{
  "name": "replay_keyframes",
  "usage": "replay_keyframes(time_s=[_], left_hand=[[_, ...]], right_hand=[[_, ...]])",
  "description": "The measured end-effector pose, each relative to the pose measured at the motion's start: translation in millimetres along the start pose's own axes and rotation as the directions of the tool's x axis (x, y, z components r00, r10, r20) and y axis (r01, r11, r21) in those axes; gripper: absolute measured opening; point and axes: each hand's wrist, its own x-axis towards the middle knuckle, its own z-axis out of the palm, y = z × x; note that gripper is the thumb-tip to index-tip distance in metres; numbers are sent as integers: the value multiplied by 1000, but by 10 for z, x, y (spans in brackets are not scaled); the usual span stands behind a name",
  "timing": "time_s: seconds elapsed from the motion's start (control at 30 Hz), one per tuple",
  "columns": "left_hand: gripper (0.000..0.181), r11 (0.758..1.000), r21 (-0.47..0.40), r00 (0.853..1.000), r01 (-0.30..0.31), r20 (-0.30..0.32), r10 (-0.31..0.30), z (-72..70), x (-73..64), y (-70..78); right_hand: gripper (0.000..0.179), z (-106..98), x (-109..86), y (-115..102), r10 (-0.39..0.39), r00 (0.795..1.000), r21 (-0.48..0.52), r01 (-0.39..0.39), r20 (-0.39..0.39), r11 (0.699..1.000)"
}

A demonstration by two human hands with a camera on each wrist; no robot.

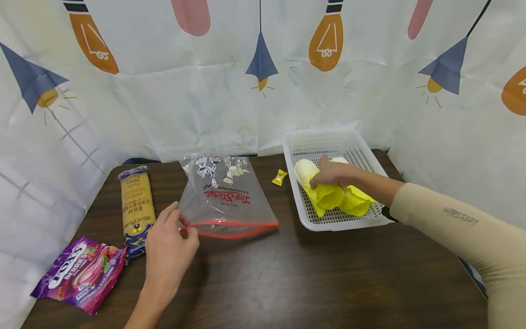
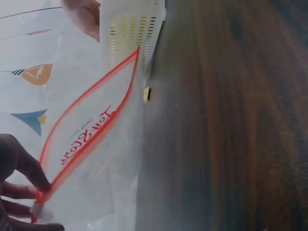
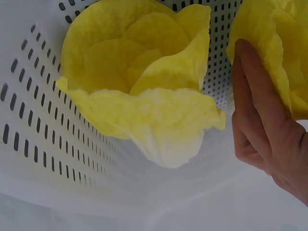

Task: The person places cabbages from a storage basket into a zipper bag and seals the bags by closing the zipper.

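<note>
My left hand point(image 1: 170, 244) pinches the left end of the red zip of a clear Toy Story zip bag point(image 1: 222, 183). The bag's mouth gapes in the left wrist view, its red rim point(image 2: 91, 137) spread apart. Inside a white basket point(image 1: 302, 214) lie two yellow napa cabbages. My right hand point(image 1: 334, 173) grips the left cabbage point(image 1: 306, 171) from above. Straight fingers lie along its leaves in the right wrist view; the thumb is hidden there. The other cabbage point(image 3: 139, 62) sits beside it, untouched.
A small yellow-wrapped candy point(image 1: 279, 177) lies between bag and basket. On the left are a spaghetti pack point(image 1: 137, 205) and a purple Fox's Berries candy bag point(image 1: 82, 274). A printed curtain point(image 1: 164, 100) borders the brown table point(image 1: 287, 278) behind.
</note>
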Motion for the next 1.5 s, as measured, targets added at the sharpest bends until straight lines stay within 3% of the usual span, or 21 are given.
replay_keyframes(time_s=[0.17, 0.43, 0.47, 0.7, 1.03, 1.37, 1.5], left_hand=[[14, 998, -37, 991, -47, -127, 42, -40, 47, 31], [32, 986, -116, 970, -120, -224, 92, -101, 138, 92], [35, 985, -118, 969, -125, -230, 95, -110, 146, 101], [4, 985, -120, 969, -121, -229, 91, -138, 196, 178], [13, 986, -111, 961, -125, -260, 93, -170, 252, 255], [19, 981, -145, 949, -129, -303, 80, -208, 327, 331], [20, 979, -148, 941, -141, -326, 86, -214, 353, 352]], right_hand=[[81, -74, -64, 35, -47, 998, 20, 48, -32, 999], [75, -205, -209, 34, -109, 988, 97, 120, -114, 988], [75, -224, -230, 28, -115, 985, 103, 128, -128, 986], [73, -360, -409, -24, -158, 970, 194, 194, -187, 962], [68, -380, -678, -36, -222, 945, 299, 289, -240, 909], [58, -316, -1032, -77, -327, 895, 342, 423, -304, 839], [55, -234, -1135, -85, -360, 876, 315, 457, -322, 832]])
